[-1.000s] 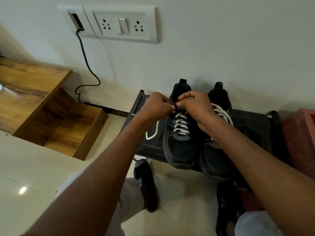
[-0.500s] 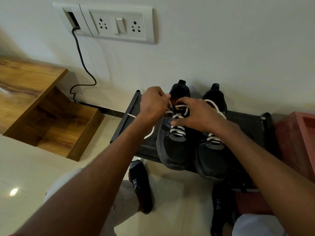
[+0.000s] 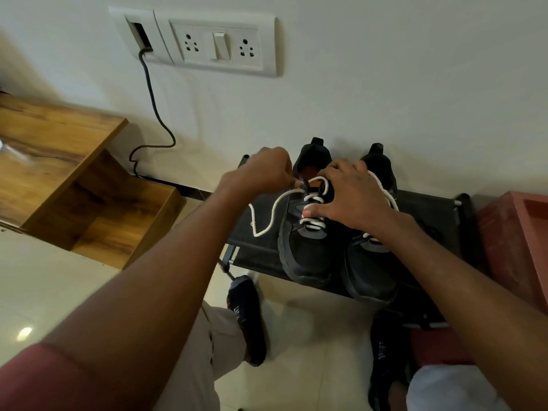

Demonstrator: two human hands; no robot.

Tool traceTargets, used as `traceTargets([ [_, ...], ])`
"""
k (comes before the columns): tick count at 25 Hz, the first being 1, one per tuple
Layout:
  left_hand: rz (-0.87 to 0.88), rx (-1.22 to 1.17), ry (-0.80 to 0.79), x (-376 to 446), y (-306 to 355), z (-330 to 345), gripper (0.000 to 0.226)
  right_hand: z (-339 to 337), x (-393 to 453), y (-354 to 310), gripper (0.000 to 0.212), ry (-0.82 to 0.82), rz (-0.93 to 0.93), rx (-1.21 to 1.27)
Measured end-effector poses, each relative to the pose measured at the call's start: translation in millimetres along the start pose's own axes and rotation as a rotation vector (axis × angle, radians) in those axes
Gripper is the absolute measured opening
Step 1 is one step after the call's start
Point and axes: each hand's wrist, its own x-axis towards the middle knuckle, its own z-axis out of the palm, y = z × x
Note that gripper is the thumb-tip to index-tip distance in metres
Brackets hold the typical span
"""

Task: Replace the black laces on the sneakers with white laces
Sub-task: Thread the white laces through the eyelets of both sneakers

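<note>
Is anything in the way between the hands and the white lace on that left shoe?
Nothing visible. The left hand already pinches the white lace at the top of the left shoe, and the right hand presses on its laced front.

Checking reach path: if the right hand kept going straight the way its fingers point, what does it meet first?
Likely the left hand. The right hand lies spread on the left sneaker, fingers pointing left across its white lace; depth is unclear.

The right hand [image 3: 355,200] covers most of the right sneaker's [image 3: 370,262] lacing — only bits of white lace show. The left hand's [image 3: 261,173] fingertips are hidden behind its knuckles. The red box [image 3: 516,247] runs off the right edge.
</note>
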Motion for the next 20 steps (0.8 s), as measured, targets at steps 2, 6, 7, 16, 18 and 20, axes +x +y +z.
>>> traceTargets([
  [2, 0.011, -0.05, 0.025, 2, -2, -7, 0.039, 0, 0, 0, 0.087, -0.009, -0.014, -0.006],
  [6, 0.089, -0.382, 0.163, -7, 16, -26, 0.03, -6, 1, 1, 0.092, -0.023, -0.021, 0.008],
  [7, 0.115, -0.538, 0.201, -11, 21, -30, 0.029, -7, 0, 1, 0.094, -0.025, -0.017, 0.006],
  [16, -0.051, -0.305, 0.438, -1, -4, -25, 0.026, -6, -9, -29, 0.031, 0.195, -0.208, 0.15],
  [18, -0.057, -0.171, 0.442, -2, -9, -26, 0.022, 1, -13, -41, 0.031, 0.112, -0.233, 0.084],
  [20, -0.049, -0.126, 0.384, -2, -12, -25, 0.02, 10, -13, -45, 0.032, 0.069, -0.21, -0.009],
])
